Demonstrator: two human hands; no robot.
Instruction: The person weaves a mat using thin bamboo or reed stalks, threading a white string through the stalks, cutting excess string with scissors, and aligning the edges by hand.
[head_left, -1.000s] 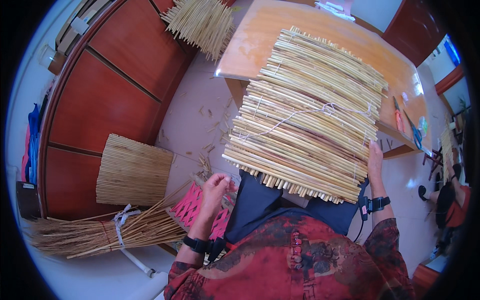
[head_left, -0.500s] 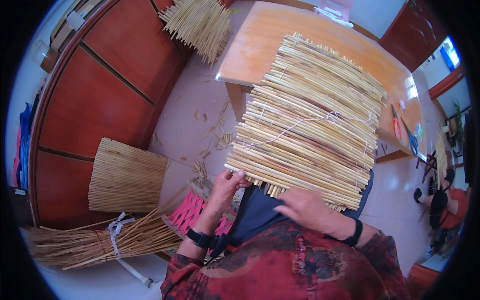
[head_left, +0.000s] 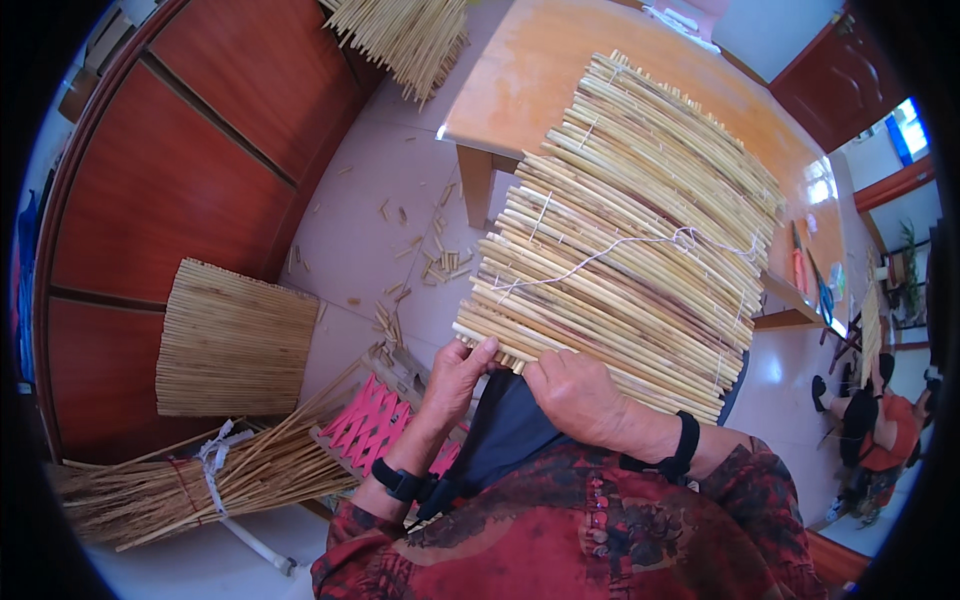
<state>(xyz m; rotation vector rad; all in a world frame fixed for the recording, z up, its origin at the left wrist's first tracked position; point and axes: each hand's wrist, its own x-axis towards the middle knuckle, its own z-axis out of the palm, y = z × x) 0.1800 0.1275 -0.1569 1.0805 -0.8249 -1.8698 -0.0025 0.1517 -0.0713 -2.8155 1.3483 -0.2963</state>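
A mat of straw-coloured stalks (head_left: 630, 220), bound in rows with white thread, slopes from the table down to my lap. My left hand (head_left: 464, 372) pinches its near left corner, thumb on top. Along the same near edge my right hand (head_left: 577, 392) is closed on the mat, its fingers curled under and partly hidden. A loose white string (head_left: 610, 243) lies across the stalks with a small loop near the middle.
An orange-brown table (head_left: 520, 70) bears red-handled scissors (head_left: 798, 268) and blue-handled scissors (head_left: 825, 298). Left are a finished mat (head_left: 235, 340), a tied broom-grass bundle (head_left: 200, 480) and cut stalk pieces (head_left: 440, 265) on the floor. Another person (head_left: 870, 425) sits far right.
My right hand has moved left along the near edge, closer to my left hand, and closed on the mat. My left hand keeps its hold. The view has shifted slightly.
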